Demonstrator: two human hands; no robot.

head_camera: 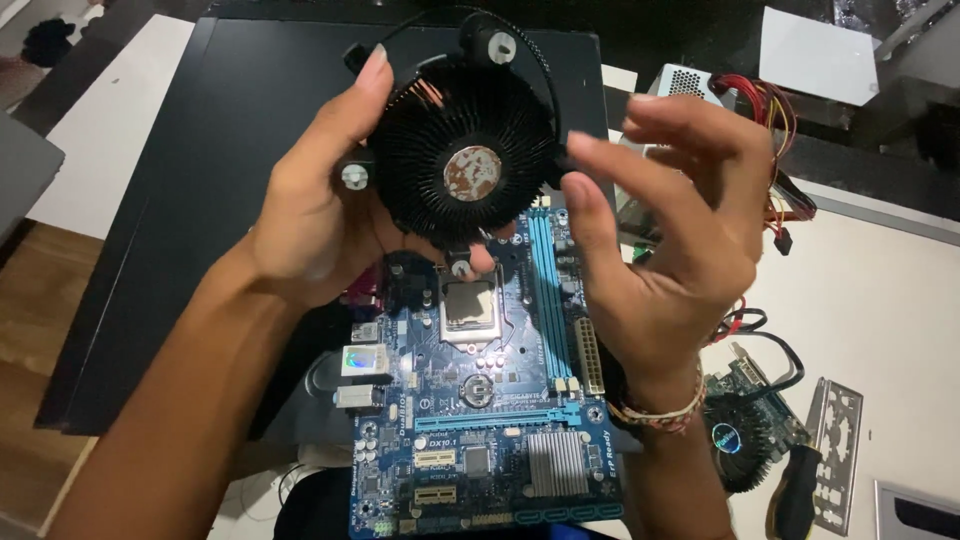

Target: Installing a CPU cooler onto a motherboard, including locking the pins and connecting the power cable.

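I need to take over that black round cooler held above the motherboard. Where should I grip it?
Probably by the outer frame of the CPU cooler, at its corner legs with white push pins, coming from the sides as the left hand does. Its finned underside faces up, with paste residue on the centre disc, so avoid that face.

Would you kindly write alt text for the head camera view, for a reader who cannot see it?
Two bare hands lift a round black finned cooler, underside up; the left hand grips its rim, while the right hand touches its edge with fingers spread. Below lies a blue motherboard with an exposed processor, and a screwdriver lies at right.
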